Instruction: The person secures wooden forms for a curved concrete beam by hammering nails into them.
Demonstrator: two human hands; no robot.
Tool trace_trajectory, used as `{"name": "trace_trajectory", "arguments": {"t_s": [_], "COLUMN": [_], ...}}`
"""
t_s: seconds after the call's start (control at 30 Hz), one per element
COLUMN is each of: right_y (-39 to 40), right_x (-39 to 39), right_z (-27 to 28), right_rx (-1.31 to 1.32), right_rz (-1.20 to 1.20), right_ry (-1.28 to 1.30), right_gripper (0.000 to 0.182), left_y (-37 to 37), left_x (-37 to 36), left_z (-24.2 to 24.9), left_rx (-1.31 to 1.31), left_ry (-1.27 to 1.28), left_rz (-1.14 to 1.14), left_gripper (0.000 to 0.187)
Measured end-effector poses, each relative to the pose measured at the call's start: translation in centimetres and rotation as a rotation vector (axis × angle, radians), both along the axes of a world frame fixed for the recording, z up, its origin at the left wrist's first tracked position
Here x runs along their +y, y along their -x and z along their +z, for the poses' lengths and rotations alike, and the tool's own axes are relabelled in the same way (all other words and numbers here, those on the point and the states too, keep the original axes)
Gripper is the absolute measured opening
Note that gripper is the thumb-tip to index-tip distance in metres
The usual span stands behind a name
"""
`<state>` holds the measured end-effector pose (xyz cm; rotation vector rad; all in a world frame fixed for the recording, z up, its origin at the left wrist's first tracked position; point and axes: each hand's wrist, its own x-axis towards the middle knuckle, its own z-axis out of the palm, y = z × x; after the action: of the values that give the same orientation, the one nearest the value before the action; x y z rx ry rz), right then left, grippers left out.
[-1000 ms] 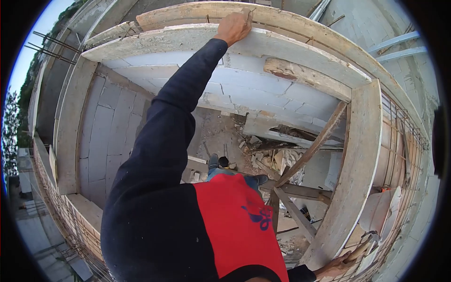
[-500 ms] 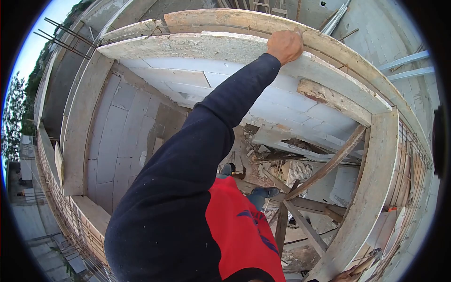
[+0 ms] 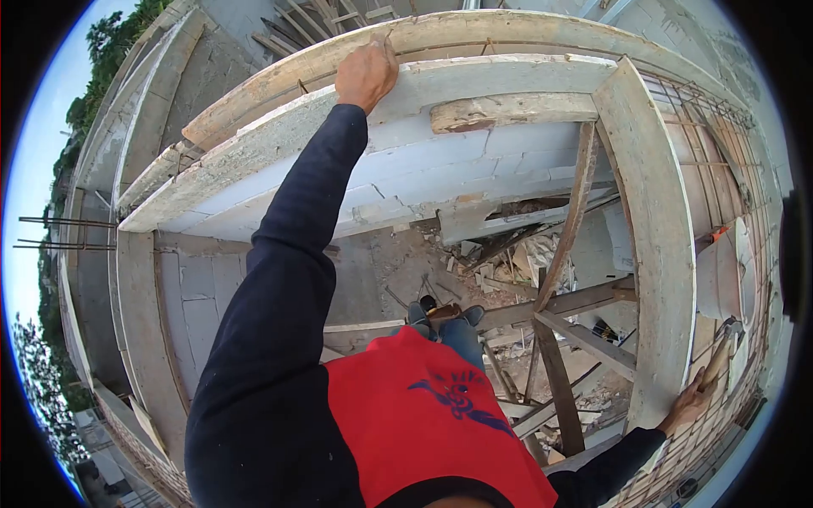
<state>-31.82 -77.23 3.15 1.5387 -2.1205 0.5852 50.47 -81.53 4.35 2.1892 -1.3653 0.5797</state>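
My left hand reaches far forward in a dark blue sleeve and grips the top edge of a long pale formwork board that runs along the top of a white block wall. At the lower right, my right hand lies against the outer side of another formwork board and is closed on a wooden-handled tool; the tool's head is hard to make out. My red and blue shirt fills the bottom. Far below, my feet stand on a plank.
Slanted wooden braces and cross planks prop the boards. Rubble and broken blocks lie on the floor below. A rebar cage runs along the right edge. Bare rebar ends stick out at left, beyond an open drop.
The view has swung, so the boards now sit turned. My left hand has kept its grip on the board's top edge. My right hand has come up into view beside the right board.
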Motion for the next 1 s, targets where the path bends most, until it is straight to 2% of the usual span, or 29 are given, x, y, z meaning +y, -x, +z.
{"name": "trace_trajectory", "arguments": {"t_s": [0.17,0.27,0.33,0.47,0.53,0.6,0.63,0.67,0.73,0.77,0.8,0.87,0.9,0.97,1.0], "right_y": [0.7,2.1,2.3,0.9,1.1,1.0,1.2,0.7,-0.4,-0.6,-0.7,-1.3,-1.7,-2.0,-3.2], "right_x": [0.2,0.3,0.3,0.2,0.1,0.0,0.0,-0.1,0.2,0.2,-0.1,0.0,0.3,0.4,0.8], "right_z": [-0.3,-1.4,-1.5,-0.9,-1.3,-1.3,-1.4,-1.1,-0.5,-0.3,-0.3,-0.1,0.0,0.5,1.1], "right_rx": [-0.019,-0.042,-0.151,-0.066,-0.103,-0.139,-0.139,-0.134,-0.202,-0.188,-0.176,-0.222,-0.208,-0.165,-0.187], "right_rz": [-0.056,-0.074,-0.093,-0.023,-0.006,0.011,0.044,0.042,-0.007,-0.027,-0.021,0.004,0.002,-0.024,-0.008], "right_ry": [-0.038,-0.016,-0.03,-0.047,-0.015,-0.059,-0.048,-0.023,-0.078,-0.088,-0.072,-0.061,-0.07,-0.078,-0.052], "right_gripper": [0.063,0.06,0.058,0.052,0.052,0.052,0.049,0.049,0.05,0.051,0.051,0.051,0.05,0.048,0.046], "left_y": [0.0,0.2,-0.1,0.3,0.9,0.8,0.1,-0.4,-1.7,-1.9,-2.2,-3.2,-3.6,-3.8,-3.7], "left_x": [0.0,-1.4,-0.7,-0.5,-0.2,-0.2,-0.3,-0.5,-0.9,-1.1,-0.8,-0.9,-0.9,-1.4,-1.8], "left_z": [0.1,0.5,0.2,0.2,0.8,0.8,0.4,0.2,-0.2,0.4,0.3,-0.7,-1.0,-0.5,-0.1], "left_rx": [-0.086,-0.115,-0.051,-0.059,-0.043,0.0,-0.126,-0.124,-0.138,0.143,0.153,-0.141,-0.017,-0.054,0.022], "left_ry": [-0.04,-0.052,-0.052,-0.042,-0.008,-0.09,-0.001,0.024,-0.123,-0.24,-0.222,-0.248,-0.215,-0.163,-0.211], "left_rz": [-0.078,-0.021,0.003,0.04,0.02,0.0,-0.14,-0.142,-0.165,-0.153,-0.151,-0.109,-0.109,-0.089,-0.028], "left_gripper": [0.031,0.033,0.035,0.037,0.035,0.03,0.026,0.026,0.025,0.026,0.026,0.029,0.032,0.034,0.036]}}
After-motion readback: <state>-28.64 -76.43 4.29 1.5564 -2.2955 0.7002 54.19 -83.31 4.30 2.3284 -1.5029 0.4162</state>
